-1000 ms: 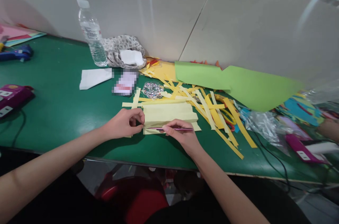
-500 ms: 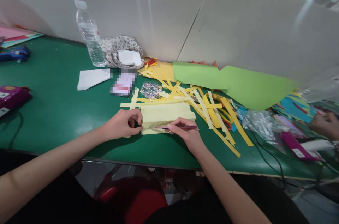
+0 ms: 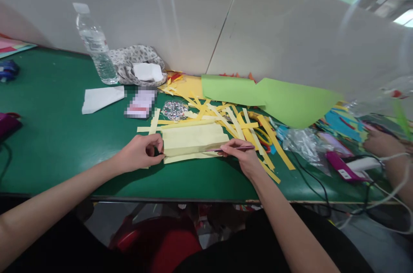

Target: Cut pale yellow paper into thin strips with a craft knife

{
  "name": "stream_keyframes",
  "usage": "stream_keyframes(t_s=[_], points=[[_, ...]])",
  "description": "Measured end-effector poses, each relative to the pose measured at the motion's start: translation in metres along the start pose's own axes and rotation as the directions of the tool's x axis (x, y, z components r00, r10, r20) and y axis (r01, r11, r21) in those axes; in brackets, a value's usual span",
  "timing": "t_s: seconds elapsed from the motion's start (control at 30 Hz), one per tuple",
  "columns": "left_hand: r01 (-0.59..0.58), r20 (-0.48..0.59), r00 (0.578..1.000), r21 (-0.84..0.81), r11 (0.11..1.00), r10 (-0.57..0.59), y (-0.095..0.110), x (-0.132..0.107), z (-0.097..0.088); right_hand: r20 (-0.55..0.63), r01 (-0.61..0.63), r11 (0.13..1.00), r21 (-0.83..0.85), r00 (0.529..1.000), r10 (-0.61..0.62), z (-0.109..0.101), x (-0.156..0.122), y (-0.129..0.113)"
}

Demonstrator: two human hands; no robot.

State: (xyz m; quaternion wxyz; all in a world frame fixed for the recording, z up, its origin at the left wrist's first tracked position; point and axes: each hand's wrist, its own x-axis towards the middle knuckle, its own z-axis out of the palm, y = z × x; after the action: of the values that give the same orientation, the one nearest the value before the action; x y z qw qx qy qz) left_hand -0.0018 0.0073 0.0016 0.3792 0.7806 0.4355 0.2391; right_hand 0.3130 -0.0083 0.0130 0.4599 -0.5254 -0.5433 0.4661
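My Right Hand (image 3: 241, 155) Held a Thin Stick (image 3: 248, 148) Over the Folded Paper (image 3: 192, 137)

I gripped this stick between thumb and fingers, and its tip was above the paper. My left hand (image 3: 142, 152) was pinched closed on the left edge of the same sheet, which lay before me on the green table (image 3: 64, 148). Beyond it and to the right, many yellow strips (image 3: 275, 142) crossed one another. Farther back were some green paper (image 3: 290, 101) and, at left, a clear bottle (image 3: 97, 49).
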Motion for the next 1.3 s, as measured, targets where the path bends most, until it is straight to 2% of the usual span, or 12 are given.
stream_keyframes(t_s=[0.27,0.5,0.6,0.67,0.7,0.73,0.8,0.87,0.97,1.17,1.23,1.3], points=[[0.01,-0.015,1.0,-0.022,1.0,-0.011,0.0,-0.003,-0.001,-0.074,0.002,0.998,0.066,0.997,0.003,-0.007,-0.003,-0.005],[0.017,-0.167,0.984,-0.259,0.966,-0.062,-0.001,-0.001,-0.005,-0.159,0.015,0.979,0.203,0.987,0.018,-0.002,-0.007,-0.02],[-0.005,-0.313,0.95,-0.092,0.996,-0.024,0.005,0.0,-0.009,-0.205,0.013,0.967,0.256,0.978,0.041,0.002,-0.006,-0.026],[-0.048,-0.402,0.912,0.097,0.994,0.084,0.011,0.0,-0.011,-0.234,0.023,0.961,0.274,0.971,0.044,0.004,-0.006,-0.03],[-0.087,-0.404,0.901,0.194,0.977,0.161,0.015,0.001,-0.011,-0.247,0.03,0.962,0.271,0.968,0.039,0.005,-0.007,-0.032],[-0.135,-0.363,0.901,0.286,0.949,0.238,0.018,0.001,-0.011,-0.261,0.039,0.965,0.261,0.965,0.031,0.007,-0.007,-0.034],[-0.239,-0.195,0.916,0.44,0.866,0.351,0.024,0.001,-0.008,-0.283,0.052,0.973,0.225,0.959,0.015,0.009,-0.008,-0.037],[-0.325,-0.032,0.913,0.544,0.773,0.406,0.026,0.001,-0.001,-0.294,0.053,0.979,0.197,0.956,0.008,0.012,-0.008,-0.039],[-0.387,0.085,0.899,0.612,0.69,0.429,0.025,0.004,0.008,-0.292,0.05,0.98,0.195,0.956,0.01,0.014,-0.008,-0.04],[-0.464,0.147,0.87,0.569,0.679,0.471,0.023,0.006,0.004,-0.307,0.065,0.972,0.226,0.952,0.008,0.017,-0.006,-0.043],[-0.498,0.133,0.85,0.518,0.695,0.51,0.024,0.007,-0.004,-0.325,0.083,0.973,0.213,0.946,-0.009,0.019,-0.005,-0.043],[-0.499,0.057,0.845,0.447,0.743,0.532,0.024,0.008,-0.014,-0.319,0.12,0.982,0.146,0.945,-0.068,0.023,-0.007,-0.042]])
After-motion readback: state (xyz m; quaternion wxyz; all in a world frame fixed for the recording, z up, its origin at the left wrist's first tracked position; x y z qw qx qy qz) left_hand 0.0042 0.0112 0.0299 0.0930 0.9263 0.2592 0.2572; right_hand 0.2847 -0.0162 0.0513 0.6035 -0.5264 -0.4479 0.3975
